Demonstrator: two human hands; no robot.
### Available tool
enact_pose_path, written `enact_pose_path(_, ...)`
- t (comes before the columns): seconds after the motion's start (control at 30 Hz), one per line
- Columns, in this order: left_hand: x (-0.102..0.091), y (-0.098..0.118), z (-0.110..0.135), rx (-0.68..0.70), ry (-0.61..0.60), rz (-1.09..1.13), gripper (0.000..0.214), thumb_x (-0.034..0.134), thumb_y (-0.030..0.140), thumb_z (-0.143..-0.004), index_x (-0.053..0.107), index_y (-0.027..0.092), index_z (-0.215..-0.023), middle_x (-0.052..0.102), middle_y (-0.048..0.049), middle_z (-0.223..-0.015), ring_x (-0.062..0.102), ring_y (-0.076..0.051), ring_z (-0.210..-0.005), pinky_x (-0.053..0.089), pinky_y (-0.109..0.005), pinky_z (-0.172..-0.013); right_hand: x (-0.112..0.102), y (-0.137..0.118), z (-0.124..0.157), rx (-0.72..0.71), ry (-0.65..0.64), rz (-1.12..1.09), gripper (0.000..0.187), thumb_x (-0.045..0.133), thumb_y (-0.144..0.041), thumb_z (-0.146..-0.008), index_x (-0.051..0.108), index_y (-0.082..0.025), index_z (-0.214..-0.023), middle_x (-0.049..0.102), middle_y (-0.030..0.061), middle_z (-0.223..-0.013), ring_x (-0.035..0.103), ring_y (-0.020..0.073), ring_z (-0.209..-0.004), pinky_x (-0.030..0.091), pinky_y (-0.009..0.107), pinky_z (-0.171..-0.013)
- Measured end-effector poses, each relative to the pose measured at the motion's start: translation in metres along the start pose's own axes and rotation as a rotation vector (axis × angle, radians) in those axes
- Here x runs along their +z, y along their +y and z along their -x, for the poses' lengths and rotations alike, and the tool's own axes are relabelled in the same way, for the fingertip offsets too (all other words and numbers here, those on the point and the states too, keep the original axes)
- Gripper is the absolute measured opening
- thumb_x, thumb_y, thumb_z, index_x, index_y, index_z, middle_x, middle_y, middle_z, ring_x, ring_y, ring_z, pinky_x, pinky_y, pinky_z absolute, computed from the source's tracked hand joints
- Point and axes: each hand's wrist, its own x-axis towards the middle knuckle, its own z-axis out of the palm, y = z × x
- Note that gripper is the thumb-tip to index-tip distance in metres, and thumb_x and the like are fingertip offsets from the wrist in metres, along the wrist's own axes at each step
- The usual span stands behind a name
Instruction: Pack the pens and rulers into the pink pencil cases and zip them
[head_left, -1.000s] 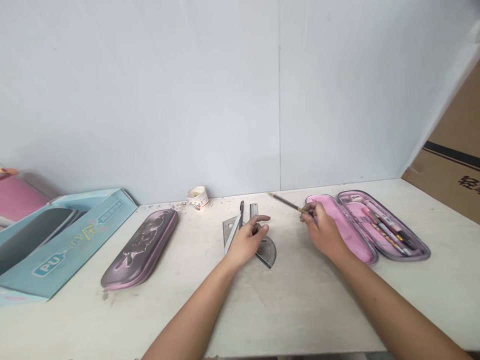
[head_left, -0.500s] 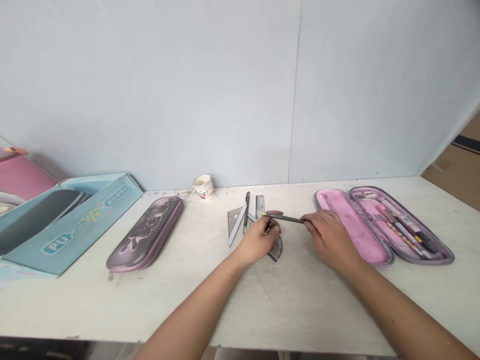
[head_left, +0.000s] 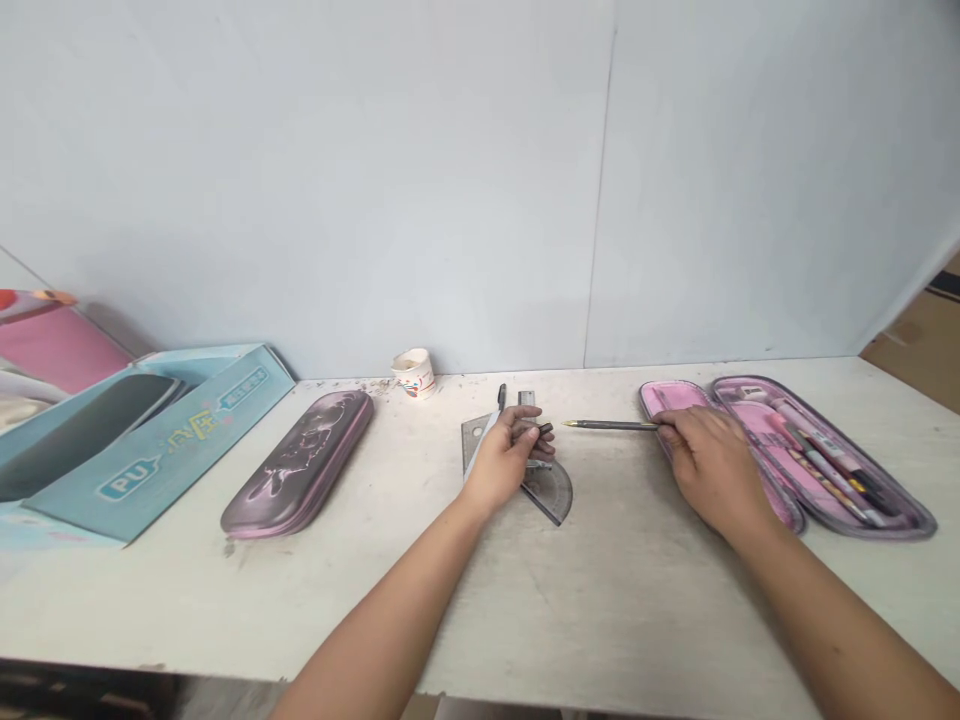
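Note:
My right hand (head_left: 712, 465) pinches the rear end of a dark pen (head_left: 611, 425), whose gold tip points left. The hand hovers over the pink lining of an opened pencil case (head_left: 796, 512). My left hand (head_left: 501, 460) has its fingers curled around a short black piece that looks like a pen cap (head_left: 546, 429). Beneath and beside that hand lie a clear protractor (head_left: 553, 492), a set square (head_left: 472, 432), a ruler (head_left: 527, 398) and another black-topped pen (head_left: 502, 395), partly covered by the hand.
A closed dark pencil case (head_left: 300, 465) with a pink edge lies to the left. Beyond it stands a light blue box (head_left: 187, 440) holding a dark case. A paper cup (head_left: 414, 374) stands by the wall. Several pens and pencils (head_left: 832, 465) fill the opened case's right half.
My right hand has moved right with the pen, drawing its tip away from my left hand. The black piece now shows in my left fingers. The view has shifted slightly.

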Motion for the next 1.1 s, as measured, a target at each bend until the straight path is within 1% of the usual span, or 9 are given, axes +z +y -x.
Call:
enact_pose_path(0.13,-0.001,0.002,0.002,0.027,-0.055,-0.176,0.016,0.046,0.025,-0.082,0.053,0.014,-0.091,0.058,-0.0023,-0.076,0.058,-0.010,-0.063,0.051,-0.027,-0.064,0.003,-0.002,0.001,-0.025,-0.033,0.006,0.021,0.039,-0.020,-0.085,0.058,-0.020,-0.091,0.062,0.0062,-0.086,0.052,0.0223,-0.086,0.036,0.037,-0.083)
enact_pose_path(0.33,0.001,-0.001,0.005,0.071,-0.128,-0.495,0.016,0.042,0.024,-0.082,0.056,0.017,-0.087,0.059,-0.0002,-0.068,0.056,-0.010,-0.057,0.045,-0.023,-0.056,0.004,-0.010,0.002,-0.075,-0.076,-0.087,0.020,0.040,-0.020,-0.084,0.059,-0.020,-0.090,0.062,0.0057,-0.084,0.053,0.0211,-0.086,0.037,0.034,-0.081)
enact_pose_path(0.5,0.002,-0.001,0.002,0.178,-0.064,-0.564,0.019,0.038,0.017,-0.081,0.056,0.017,-0.087,0.058,0.0001,-0.067,0.054,-0.009,-0.054,0.043,-0.022,-0.056,0.003,-0.025,0.001,-0.034,-0.081,-0.104,0.022,0.038,-0.009,-0.078,0.058,-0.018,-0.080,0.063,0.0068,-0.080,0.055,0.0201,-0.081,0.039,0.031,-0.076)
enact_pose_path(0.7,0.012,0.011,-0.005,0.282,-0.036,-0.593,0.018,0.039,0.022,-0.083,0.055,0.017,-0.088,0.055,0.0010,-0.064,0.053,-0.009,-0.056,0.044,-0.023,-0.057,-0.006,-0.028,0.001,-0.017,-0.161,-0.103,0.027,0.031,-0.020,-0.089,0.058,-0.017,-0.090,0.065,0.0065,-0.086,0.056,0.0184,-0.081,0.038,0.029,-0.074)
enact_pose_path(0.83,0.047,0.018,-0.021,0.355,-0.009,-0.453,0.023,0.044,0.027,-0.083,0.047,0.017,-0.103,0.058,-0.0039,-0.085,0.058,-0.013,-0.074,0.049,-0.026,-0.064,-0.027,-0.003,0.008,0.011,-0.158,-0.079,0.031,0.030,-0.031,-0.091,0.058,-0.019,-0.095,0.066,0.0054,-0.092,0.058,0.0179,-0.085,0.039,0.028,-0.075)
enact_pose_path(0.93,0.093,0.019,-0.031,0.474,0.058,-0.522,0.038,0.047,0.028,-0.082,0.038,0.015,-0.117,0.053,-0.0122,-0.109,0.054,-0.018,-0.100,0.048,-0.034,-0.081,-0.046,0.030,0.020,0.174,0.009,0.024,0.032,0.029,-0.032,-0.091,0.058,-0.018,-0.097,0.066,0.0063,-0.094,0.059,0.0189,-0.087,0.039,0.029,-0.077)
enact_pose_path(0.97,0.111,0.018,-0.033,0.520,0.028,-0.596,0.039,0.047,0.027,-0.082,0.039,0.014,-0.118,0.051,-0.0141,-0.114,0.051,-0.020,-0.106,0.046,-0.037,-0.086,-0.051,0.041,0.025,0.252,0.079,0.072,0.032,0.029,-0.031,-0.092,0.057,-0.017,-0.099,0.067,0.0069,-0.095,0.059,0.0193,-0.087,0.039,0.029,-0.076)
enact_pose_path(1.03,0.146,0.015,-0.034,0.616,-0.131,-0.762,0.040,0.047,0.026,-0.081,0.041,0.013,-0.119,0.048,-0.0152,-0.120,0.044,-0.023,-0.115,0.037,-0.042,-0.097,-0.058,0.061,0.037,0.391,0.169,0.194,0.033,0.028,-0.030,-0.092,0.055,-0.016,-0.103,0.067,0.0082,-0.092,0.060,0.0204,-0.084,0.038,0.029,-0.072)
enact_pose_path(1.1,0.178,0.008,-0.033,0.666,-0.284,-0.889,0.044,0.046,0.028,-0.082,0.041,0.013,-0.122,0.044,-0.0150,-0.127,0.039,-0.025,-0.120,0.032,-0.043,-0.101,-0.060,0.075,0.049,0.454,0.147,0.340,0.032,0.029,-0.029,-0.091,0.055,-0.014,-0.104,0.067,0.0090,-0.084,0.060,0.0210,-0.076,0.037,0.030,-0.068)
